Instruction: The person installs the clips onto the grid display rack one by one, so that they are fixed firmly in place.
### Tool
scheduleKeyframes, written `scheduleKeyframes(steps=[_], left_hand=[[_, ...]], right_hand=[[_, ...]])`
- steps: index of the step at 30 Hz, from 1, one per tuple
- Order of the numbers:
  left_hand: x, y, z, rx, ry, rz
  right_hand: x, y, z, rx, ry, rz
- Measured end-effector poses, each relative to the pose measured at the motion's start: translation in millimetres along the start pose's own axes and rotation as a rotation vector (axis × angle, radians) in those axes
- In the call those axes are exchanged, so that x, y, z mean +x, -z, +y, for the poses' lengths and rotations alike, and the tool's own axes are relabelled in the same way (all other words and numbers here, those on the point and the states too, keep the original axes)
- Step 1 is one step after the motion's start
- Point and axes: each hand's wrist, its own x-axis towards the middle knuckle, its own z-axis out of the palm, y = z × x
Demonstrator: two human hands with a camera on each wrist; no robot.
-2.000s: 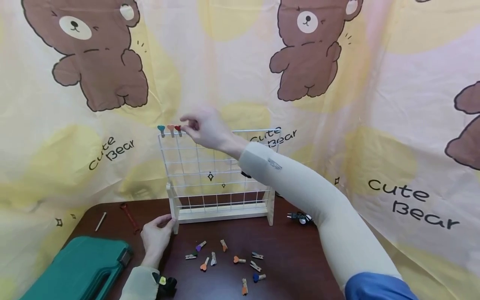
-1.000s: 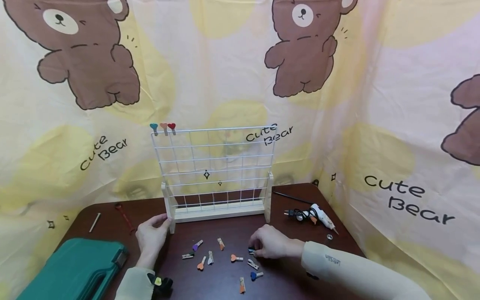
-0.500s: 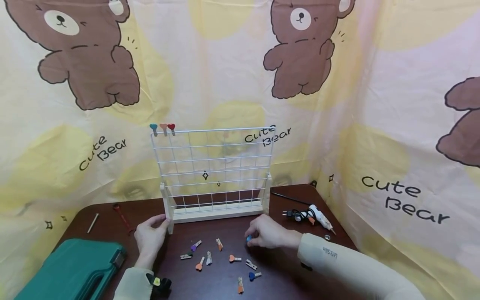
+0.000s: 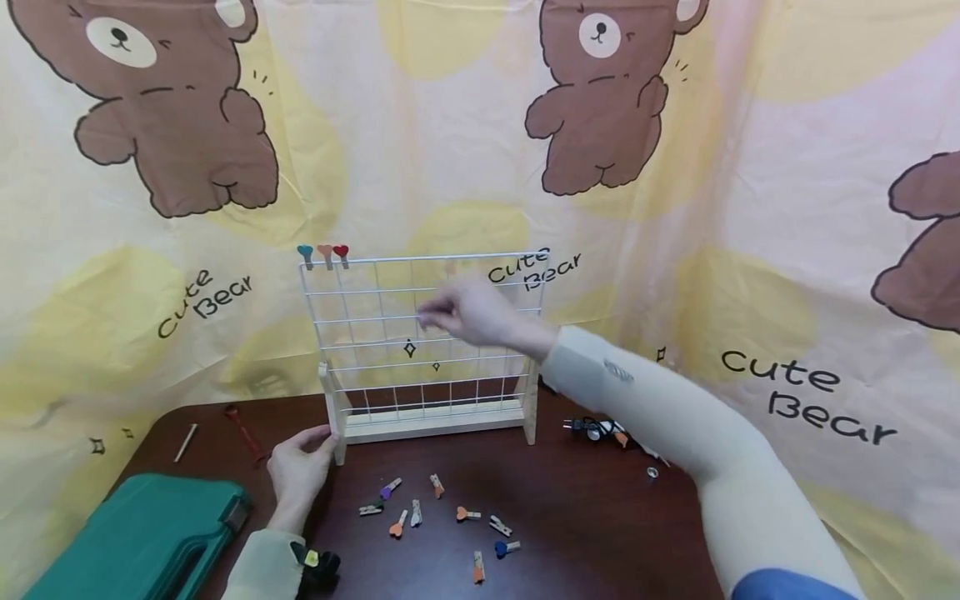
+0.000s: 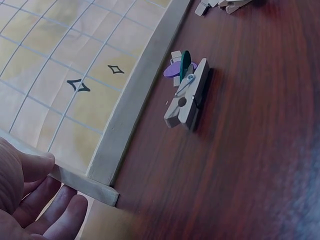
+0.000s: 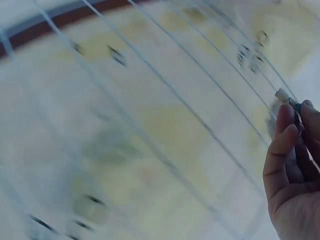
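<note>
My right hand (image 4: 472,312) is raised in front of the white wire grid rack (image 4: 427,262), blurred by motion. In the right wrist view it pinches a small wooden clothespin (image 6: 282,95) with a blue-teal part, mostly hidden by the fingers. At the rack's lower left, my left hand (image 4: 300,471) holds the wooden side foot (image 5: 82,185) between thumb and fingers. Clipped on the top wire's left end are a teal heart clothespin (image 4: 305,252), a peach one (image 4: 326,252) and a red one (image 4: 341,252). Several loose clothespins lie on the table, among them a dark blue heart one (image 4: 502,549).
A green case (image 4: 135,533) sits at the table's left front, with a red wrench (image 4: 243,432) and a white rod (image 4: 185,443) behind it. On the right lie a coiled black cable with a plug (image 4: 585,427) and a small clear ring (image 4: 652,473). A bear-print curtain (image 4: 450,125) hangs behind.
My right hand went from the rack's top left down to the table, picked up a clothespin at the right of the group, and rose leftward with it. The left hand kept its hold on the rack.
</note>
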Motion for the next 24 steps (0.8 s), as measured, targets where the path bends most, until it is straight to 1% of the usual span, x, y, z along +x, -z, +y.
scheduleKeyframes(steps=[3, 5, 7, 10, 12, 15, 17, 19, 21, 24], left_hand=[[-0.5, -2.0, 0.1, 0.002, -0.006, -0.007], [-0.7, -2.1, 0.2, 0.003, -0.011, -0.003], [-0.7, -1.8, 0.4, 0.003, -0.007, 0.001], [-0.2, -1.4, 1.2, 0.005, 0.002, 0.003], [0.0, -1.4, 1.8, 0.004, 0.006, 0.001], [-1.0, -2.5, 2.8, 0.004, 0.005, 0.002], [-2.2, -3.3, 3.1, 0.002, 0.0, 0.005], [-2.8, -3.9, 3.0, 0.002, -0.006, 0.009], [-2.5, -3.7, 2.7, 0.001, -0.01, 0.014], [-1.3, -1.8, 1.6, -0.003, 0.002, 0.012]], right_hand=[[40.6, 25.2, -17.1, -0.041, -0.028, 0.009], [64.1, 36.4, -26.0, -0.045, -0.049, 0.008], [84.1, 43.6, -32.6, -0.054, -0.066, 0.013], [104.8, 44.4, -37.3, -0.071, -0.105, 0.008], [112.8, 40.4, -37.9, -0.074, -0.138, -0.018], [118.1, 32.8, -36.5, -0.062, -0.14, -0.037], [119.1, 30.7, -35.4, -0.04, -0.148, -0.014], [119.7, 31.5, -34.8, -0.039, -0.154, 0.035], [121.1, 33.2, -34.6, -0.054, -0.172, 0.062], [123.3, 30.5, -33.4, -0.077, -0.187, 0.041]])
